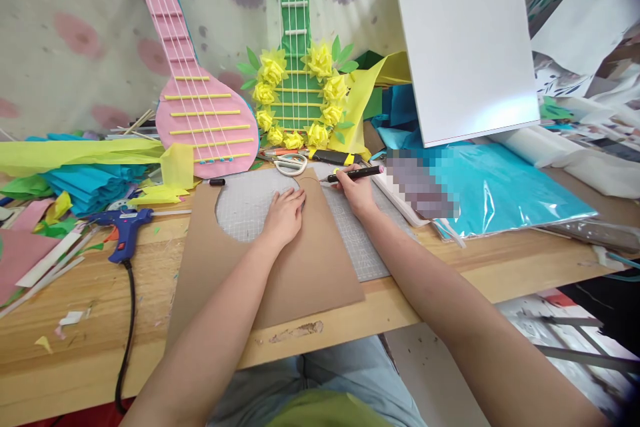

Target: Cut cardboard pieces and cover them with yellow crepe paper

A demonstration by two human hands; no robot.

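My left hand (pixel 285 213) lies flat, fingers stretched out, on a brown cardboard sheet (pixel 300 267) with a curved cut-out, pressing it down near the cut edge. Under the cardboard is a grey cutting mat (pixel 245 203). My right hand (pixel 354 190) is closed on a black marker pen (pixel 357 173), held level just past the cardboard's far right corner. White-handled scissors (pixel 291 163) and a yellow-and-black utility knife (pixel 336 157) lie just beyond both hands.
A blue glue gun (pixel 125 230) with a black cord lies on the wooden table (pixel 500 267) at left. Pink (pixel 200 120) and green (pixel 295 47) paper guitars lean at the back. Crepe paper piles (pixel 85 180) left, teal sheets (pixel 500 187) and a white board (pixel 465 47) right.
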